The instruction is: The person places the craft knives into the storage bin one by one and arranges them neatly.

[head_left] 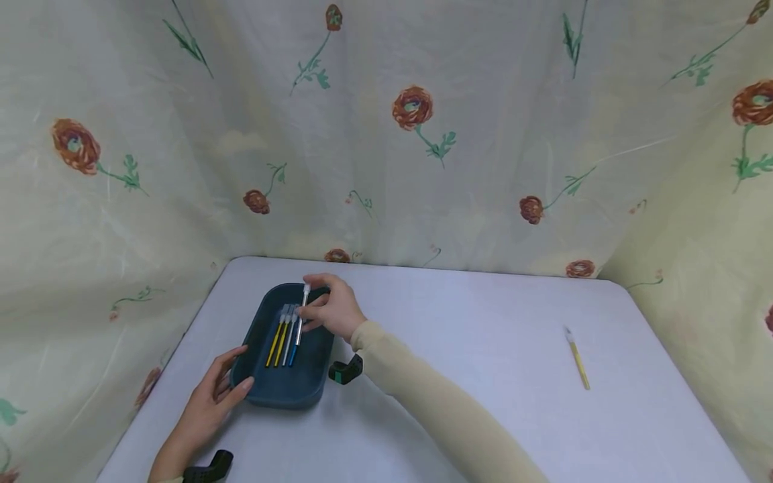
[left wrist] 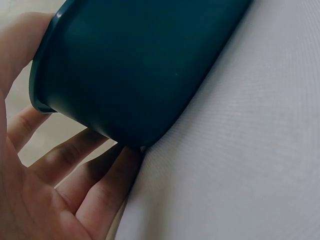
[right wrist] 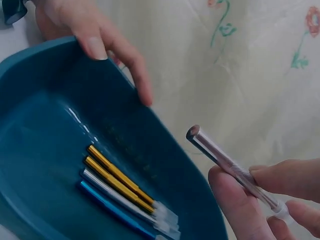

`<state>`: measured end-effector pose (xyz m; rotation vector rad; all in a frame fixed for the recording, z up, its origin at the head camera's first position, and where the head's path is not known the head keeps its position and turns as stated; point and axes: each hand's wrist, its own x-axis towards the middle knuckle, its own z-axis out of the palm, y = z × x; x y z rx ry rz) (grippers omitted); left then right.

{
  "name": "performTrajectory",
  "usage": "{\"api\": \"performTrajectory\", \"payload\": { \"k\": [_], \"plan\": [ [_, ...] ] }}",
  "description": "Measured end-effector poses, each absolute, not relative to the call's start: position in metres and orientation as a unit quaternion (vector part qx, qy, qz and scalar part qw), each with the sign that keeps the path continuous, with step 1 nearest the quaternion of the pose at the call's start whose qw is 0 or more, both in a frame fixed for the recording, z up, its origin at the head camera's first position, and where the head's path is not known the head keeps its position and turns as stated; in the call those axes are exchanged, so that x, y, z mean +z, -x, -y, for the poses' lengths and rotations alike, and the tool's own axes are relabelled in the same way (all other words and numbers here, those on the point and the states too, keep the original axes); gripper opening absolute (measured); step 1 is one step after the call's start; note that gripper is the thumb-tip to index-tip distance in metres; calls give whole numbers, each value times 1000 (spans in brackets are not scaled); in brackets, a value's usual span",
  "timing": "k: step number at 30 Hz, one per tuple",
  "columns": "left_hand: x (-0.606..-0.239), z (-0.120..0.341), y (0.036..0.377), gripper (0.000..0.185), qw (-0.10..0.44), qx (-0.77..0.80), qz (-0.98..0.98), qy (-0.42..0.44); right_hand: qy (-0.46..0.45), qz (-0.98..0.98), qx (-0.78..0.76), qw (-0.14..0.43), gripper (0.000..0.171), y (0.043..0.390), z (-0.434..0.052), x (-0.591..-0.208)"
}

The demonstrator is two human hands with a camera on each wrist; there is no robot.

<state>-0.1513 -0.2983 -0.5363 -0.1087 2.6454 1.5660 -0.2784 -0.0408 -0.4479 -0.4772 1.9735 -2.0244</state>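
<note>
My right hand (head_left: 338,310) pinches a silver craft knife (right wrist: 222,161) with a knurled grip and clear cap, above the tray. The dark teal tray (head_left: 312,376) stands at the left of the table. At its near left corner, my left hand (head_left: 205,400) grips it, thumb at the rim and other fingers along the outer wall. Inside the tray, two gold craft knives (right wrist: 112,175), a silver one (right wrist: 115,192) and a blue one (right wrist: 112,209) lie side by side with clear caps.
On the right of the white table (head_left: 447,362) lies one more yellow-gold craft knife (head_left: 578,361) with a clear cap. A flower-patterned curtain (head_left: 471,181) hangs behind and at both sides.
</note>
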Motion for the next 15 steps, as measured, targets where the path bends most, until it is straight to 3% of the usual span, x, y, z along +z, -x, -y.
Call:
{"api": "performTrajectory", "payload": {
  "k": [15],
  "plan": [
    [-537,300,152,80,45,509,-859,40,152,-713,-667,155,62,284,69,-460]
  ]
}}
